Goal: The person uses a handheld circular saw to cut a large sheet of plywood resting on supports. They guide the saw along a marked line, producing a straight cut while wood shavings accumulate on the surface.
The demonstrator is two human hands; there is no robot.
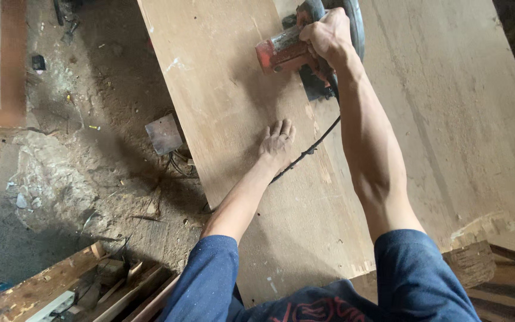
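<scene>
Saw [296, 48] within right fingers [323, 37]

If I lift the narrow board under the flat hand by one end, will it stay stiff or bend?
The narrow board is long and looks thin at its edge, so it would probably sag somewhat. Its dusty surface may feel slippery. The left hand presses flat on it while the right hand grips the saw, suggesting it could shift.

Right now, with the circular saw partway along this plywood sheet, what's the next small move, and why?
Probably ease the circular saw a little farther forward along the cut. The right hand grips its handle, the left hand presses flat on the plywood sheet beside the cut line, and the power cord trails behind, close to that left hand, so keep it clear.
</scene>
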